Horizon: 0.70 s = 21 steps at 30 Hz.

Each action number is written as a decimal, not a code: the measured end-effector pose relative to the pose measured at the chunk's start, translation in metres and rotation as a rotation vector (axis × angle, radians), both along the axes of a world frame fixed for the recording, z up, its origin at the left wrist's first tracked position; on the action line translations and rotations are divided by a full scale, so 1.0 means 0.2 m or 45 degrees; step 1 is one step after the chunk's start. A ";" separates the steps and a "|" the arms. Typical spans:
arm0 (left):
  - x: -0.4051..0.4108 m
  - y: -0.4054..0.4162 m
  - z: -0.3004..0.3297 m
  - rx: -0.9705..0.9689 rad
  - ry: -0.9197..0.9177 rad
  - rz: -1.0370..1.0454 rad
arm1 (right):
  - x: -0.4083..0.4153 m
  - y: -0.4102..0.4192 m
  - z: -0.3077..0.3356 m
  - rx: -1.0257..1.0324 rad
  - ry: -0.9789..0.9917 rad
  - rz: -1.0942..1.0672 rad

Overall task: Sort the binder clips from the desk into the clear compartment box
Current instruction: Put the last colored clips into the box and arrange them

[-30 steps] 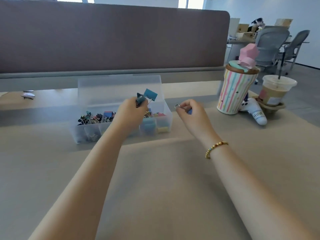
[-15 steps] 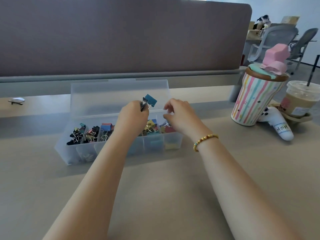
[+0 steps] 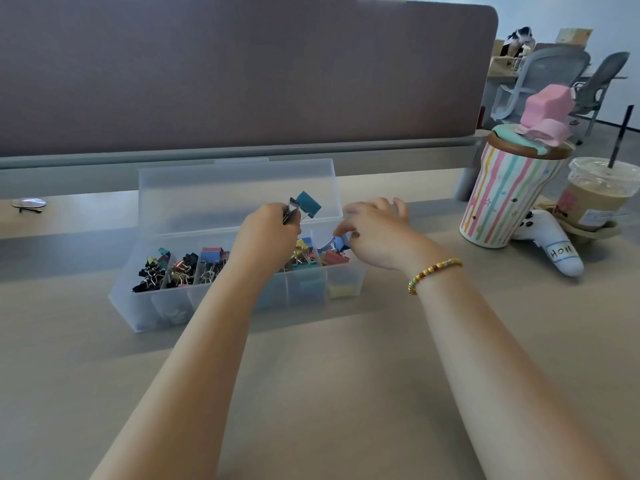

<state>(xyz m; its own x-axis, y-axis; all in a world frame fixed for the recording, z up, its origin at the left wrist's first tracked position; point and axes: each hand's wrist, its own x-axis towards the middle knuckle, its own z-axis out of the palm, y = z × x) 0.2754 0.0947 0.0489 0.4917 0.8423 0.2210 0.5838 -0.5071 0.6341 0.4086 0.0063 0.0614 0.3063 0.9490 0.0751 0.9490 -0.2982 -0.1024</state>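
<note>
Head | left grip [image 3: 268,230] pinches teal clip [image 3: 307,203] above box [image 3: 239,299] | right grip [image 3: 375,228] spread, empty, over right-end compartment

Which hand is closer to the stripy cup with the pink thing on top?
The right hand. It hovers over the right end of the clear box, apart from the striped cup on its right. The left hand is farther left, holding a teal binder clip.

Both bare forearms reach forward, side by side. The left hand [image 3: 268,233] is curled tight in a pinching grip. The right hand [image 3: 375,233], a beaded bracelet on its wrist, hangs with fingers loosely spread.
</note>
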 end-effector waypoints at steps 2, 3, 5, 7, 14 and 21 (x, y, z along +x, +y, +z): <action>0.00 0.00 0.00 0.003 0.002 0.000 | -0.01 0.01 -0.02 -0.027 -0.030 -0.011; 0.00 0.00 0.00 0.004 0.006 -0.003 | -0.02 0.02 -0.02 -0.040 -0.052 -0.008; 0.00 -0.01 0.01 0.006 0.013 -0.007 | -0.04 0.03 -0.02 -0.029 -0.073 0.014; 0.00 -0.01 0.01 0.012 0.002 -0.007 | -0.05 0.04 -0.01 0.003 -0.069 0.030; 0.00 -0.01 0.01 0.021 0.000 -0.008 | -0.05 0.04 -0.07 0.210 -0.203 -0.072; 0.02 -0.01 0.00 0.004 0.008 -0.030 | -0.02 0.02 -0.05 0.118 -0.105 -0.085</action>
<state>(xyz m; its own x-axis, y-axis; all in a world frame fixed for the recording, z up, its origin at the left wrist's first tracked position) 0.2790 0.0927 0.0479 0.5126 0.8299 0.2202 0.5759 -0.5225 0.6288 0.4045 0.0099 0.0515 0.3577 0.9144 0.1893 0.9337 -0.3538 -0.0553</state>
